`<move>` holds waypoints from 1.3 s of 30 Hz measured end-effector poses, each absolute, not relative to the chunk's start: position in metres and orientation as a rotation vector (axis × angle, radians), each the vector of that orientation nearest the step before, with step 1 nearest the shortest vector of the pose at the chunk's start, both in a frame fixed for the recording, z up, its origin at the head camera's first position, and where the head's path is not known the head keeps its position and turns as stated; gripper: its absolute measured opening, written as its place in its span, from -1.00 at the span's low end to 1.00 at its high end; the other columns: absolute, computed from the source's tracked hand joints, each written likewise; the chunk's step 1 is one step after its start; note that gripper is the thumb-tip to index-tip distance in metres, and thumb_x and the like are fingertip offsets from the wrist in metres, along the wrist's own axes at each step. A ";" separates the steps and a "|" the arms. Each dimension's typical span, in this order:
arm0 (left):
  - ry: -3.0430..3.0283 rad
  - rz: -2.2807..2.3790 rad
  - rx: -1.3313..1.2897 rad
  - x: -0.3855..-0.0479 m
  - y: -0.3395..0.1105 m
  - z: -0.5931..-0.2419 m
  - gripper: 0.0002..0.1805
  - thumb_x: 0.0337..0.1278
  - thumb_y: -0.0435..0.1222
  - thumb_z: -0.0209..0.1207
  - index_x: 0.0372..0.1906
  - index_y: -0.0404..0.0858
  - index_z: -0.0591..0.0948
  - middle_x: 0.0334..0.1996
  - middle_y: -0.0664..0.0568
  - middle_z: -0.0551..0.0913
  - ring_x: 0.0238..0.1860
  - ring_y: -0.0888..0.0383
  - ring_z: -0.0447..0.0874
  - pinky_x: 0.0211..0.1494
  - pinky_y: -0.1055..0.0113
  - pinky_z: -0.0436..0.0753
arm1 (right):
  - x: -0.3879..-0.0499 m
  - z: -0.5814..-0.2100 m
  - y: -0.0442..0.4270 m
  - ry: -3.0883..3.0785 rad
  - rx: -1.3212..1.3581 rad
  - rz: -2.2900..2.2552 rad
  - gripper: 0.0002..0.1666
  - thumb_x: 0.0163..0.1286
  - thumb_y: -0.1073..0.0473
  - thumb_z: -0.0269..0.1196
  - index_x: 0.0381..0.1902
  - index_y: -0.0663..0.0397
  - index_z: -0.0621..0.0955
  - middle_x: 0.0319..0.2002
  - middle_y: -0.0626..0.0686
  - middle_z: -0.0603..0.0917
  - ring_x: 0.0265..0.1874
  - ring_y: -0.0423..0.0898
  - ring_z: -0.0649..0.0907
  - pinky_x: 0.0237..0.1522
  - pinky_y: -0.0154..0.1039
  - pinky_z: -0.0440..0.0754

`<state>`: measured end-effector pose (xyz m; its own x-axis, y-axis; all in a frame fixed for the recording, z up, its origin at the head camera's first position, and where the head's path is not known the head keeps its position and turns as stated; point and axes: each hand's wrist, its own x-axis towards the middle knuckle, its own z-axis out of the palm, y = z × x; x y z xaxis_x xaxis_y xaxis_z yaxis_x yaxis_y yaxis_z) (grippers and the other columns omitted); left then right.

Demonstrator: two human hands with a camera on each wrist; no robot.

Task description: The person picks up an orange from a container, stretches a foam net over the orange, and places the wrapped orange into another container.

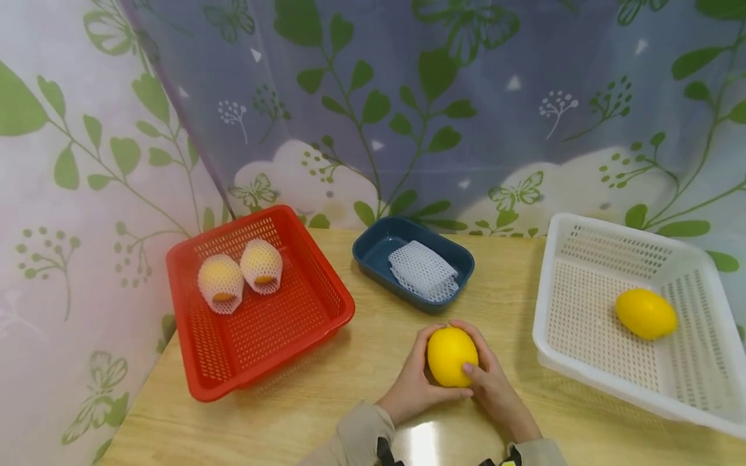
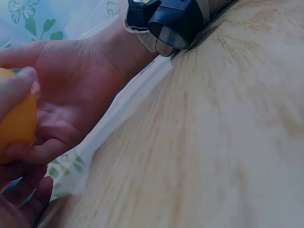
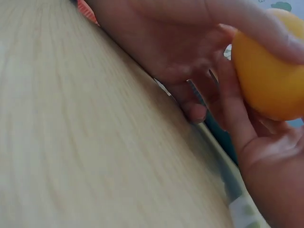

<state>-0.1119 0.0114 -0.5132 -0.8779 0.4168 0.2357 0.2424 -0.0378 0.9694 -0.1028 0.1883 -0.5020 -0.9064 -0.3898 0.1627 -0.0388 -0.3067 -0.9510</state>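
Left hand (image 1: 415, 383) and right hand (image 1: 494, 382) both have fingers curled partway round the yellow fruit (image 1: 452, 353), near side of the blue tray (image 1: 377, 251); smooth-looking skin could slip if either grip slackens, dropping it onto the table (image 1: 373, 343).

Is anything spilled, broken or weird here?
Nothing looks spilled, broken or odd. Wrapped fruits sit in the red basket, a bare fruit in the white basket, netting in the blue tray, and the left hand and right hand hold a yellow fruit.
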 end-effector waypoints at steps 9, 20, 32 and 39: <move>2.126 2.030 0.924 -0.113 0.013 -0.520 0.12 -0.26 -0.56 0.49 0.44 0.01 0.15 0.40 0.08 0.27 0.38 0.07 0.29 0.44 0.12 0.26 | -0.103 -0.509 0.187 1.708 -0.614 -2.370 -0.18 0.28 0.40 0.15 0.49 0.16 0.19 0.38 0.06 0.30 0.24 -0.09 0.40 0.24 -0.26 0.42; 2.050 2.028 0.908 -0.114 0.011 -0.518 -0.02 -0.17 -0.49 0.46 0.39 0.02 0.22 0.41 0.11 0.29 0.36 0.08 0.33 0.39 0.13 0.31 | -0.104 -0.511 0.185 1.746 -0.680 -2.343 -0.14 0.13 0.50 0.28 0.37 0.22 0.22 0.29 0.08 0.34 0.20 -0.08 0.42 0.22 -0.27 0.42; 2.196 1.989 0.900 -0.114 0.012 -0.519 0.00 -0.30 -0.47 0.50 0.35 0.03 0.27 0.31 0.13 0.39 0.27 0.13 0.42 0.33 0.16 0.40 | -0.105 -0.510 0.184 1.625 -0.866 -2.382 -0.25 0.22 0.54 0.05 0.40 0.41 0.16 0.36 0.24 0.33 0.30 -0.02 0.39 0.31 -0.24 0.36; 2.214 1.969 0.871 -0.113 0.014 -0.519 -0.08 -0.25 -0.36 0.53 0.31 0.02 0.32 0.19 0.12 0.48 0.14 0.18 0.50 0.22 0.21 0.49 | -0.106 -0.506 0.182 1.654 -0.955 -2.368 -0.30 0.26 0.55 -0.05 0.38 0.53 0.12 0.38 0.38 0.29 0.35 0.05 0.36 0.34 -0.23 0.32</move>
<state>-0.1132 0.0136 -0.5190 -0.8396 0.4380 0.3214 0.3702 0.0283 0.9285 -0.1064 0.1822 -0.5061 -0.7986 -0.4177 0.4334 -0.2630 -0.4056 -0.8754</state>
